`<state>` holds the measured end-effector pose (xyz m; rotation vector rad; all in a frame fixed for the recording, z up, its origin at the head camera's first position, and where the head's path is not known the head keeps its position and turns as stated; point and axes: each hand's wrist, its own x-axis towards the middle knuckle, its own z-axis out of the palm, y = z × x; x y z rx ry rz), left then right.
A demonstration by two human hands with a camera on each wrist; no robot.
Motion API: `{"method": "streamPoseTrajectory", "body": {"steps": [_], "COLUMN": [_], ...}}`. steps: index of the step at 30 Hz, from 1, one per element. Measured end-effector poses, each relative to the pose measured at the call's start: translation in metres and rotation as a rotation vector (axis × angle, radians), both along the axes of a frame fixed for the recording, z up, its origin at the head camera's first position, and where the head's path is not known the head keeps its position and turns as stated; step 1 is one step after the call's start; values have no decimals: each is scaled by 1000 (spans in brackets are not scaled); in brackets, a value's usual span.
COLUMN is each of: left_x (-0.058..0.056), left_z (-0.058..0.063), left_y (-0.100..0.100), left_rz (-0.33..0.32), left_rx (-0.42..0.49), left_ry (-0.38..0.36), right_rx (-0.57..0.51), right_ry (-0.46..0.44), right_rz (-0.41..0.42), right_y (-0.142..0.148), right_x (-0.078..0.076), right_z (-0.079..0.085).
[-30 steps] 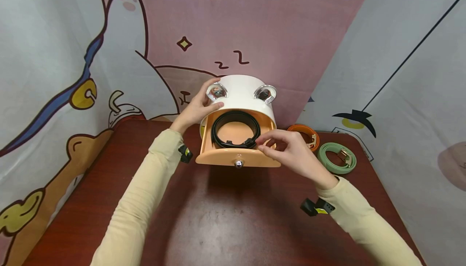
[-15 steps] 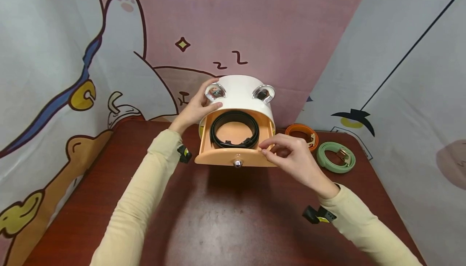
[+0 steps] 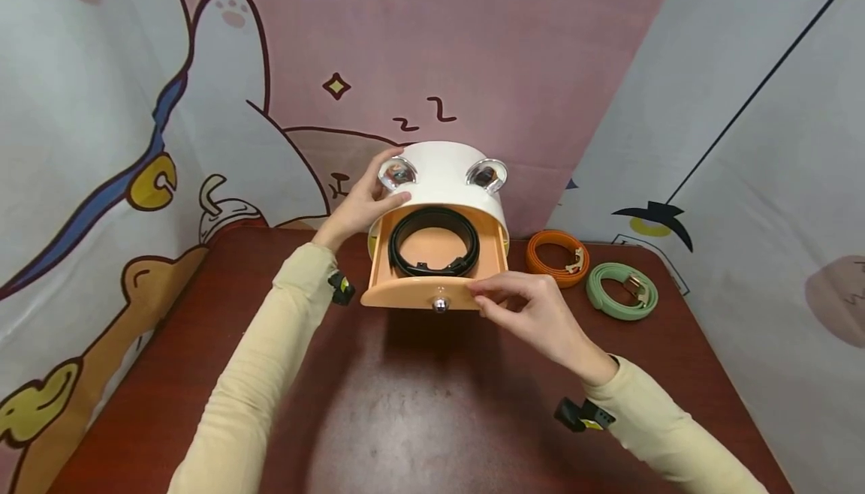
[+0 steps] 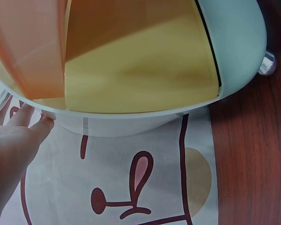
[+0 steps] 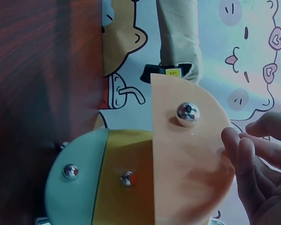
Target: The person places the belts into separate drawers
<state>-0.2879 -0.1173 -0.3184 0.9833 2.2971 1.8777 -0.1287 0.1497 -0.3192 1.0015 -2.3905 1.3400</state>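
A white rounded drawer box (image 3: 439, 171) with two shiny ears stands against the backdrop. Its peach drawer (image 3: 399, 293) is pulled out and holds a coiled black belt (image 3: 400, 248). My left hand (image 3: 361, 203) grips the box's upper left side near one ear, with the thumb over the front. At the drawer's front edge, right of its silver knob (image 3: 441, 305), my right hand (image 3: 534, 312) pinches the edge between thumb and fingertips. The right wrist view shows its fingers (image 5: 231, 140) at the rim. Below are yellow (image 5: 117, 183) and green (image 5: 72, 192) drawer fronts.
To the right of the box, a coiled orange belt (image 3: 537, 260) and a coiled light green belt (image 3: 601, 306) lie on the dark red table (image 3: 378, 404). A cartoon-printed cloth (image 3: 513, 51) hangs close behind and at both sides.
My right hand has moved from beside the black belt, leftward and down along the drawer's front edge. My left hand keeps its hold on the box.
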Motion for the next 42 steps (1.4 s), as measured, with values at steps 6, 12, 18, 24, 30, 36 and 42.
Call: {"method": "streamPoseTrajectory", "body": {"steps": [6, 12, 18, 24, 30, 36, 42], "left_x": [1, -10, 1, 1, 1, 2, 2], "left_z": [-1, -11, -2, 0, 0, 1, 1], "left_y": [-1, -2, -1, -1, 0, 0, 0], "left_rz": [2, -2, -11, 5, -10, -3, -9], "left_rx": [8, 11, 7, -9, -18, -20, -7], "left_ry": [0, 18, 14, 13, 25, 32, 25], "right_rx": [16, 12, 11, 7, -2, -30, -34], "right_ry": [-30, -49, -21, -22, -12, 26, 109], "right_rz": [3, 13, -25, -58, -85, -130, -200], "right_y": [-12, -19, -19, -20, -23, -29, -36], "right_x": [12, 13, 2, -2, -3, -4, -7], "right_z": [7, -3, -36, -58, -63, -66, -70]}}
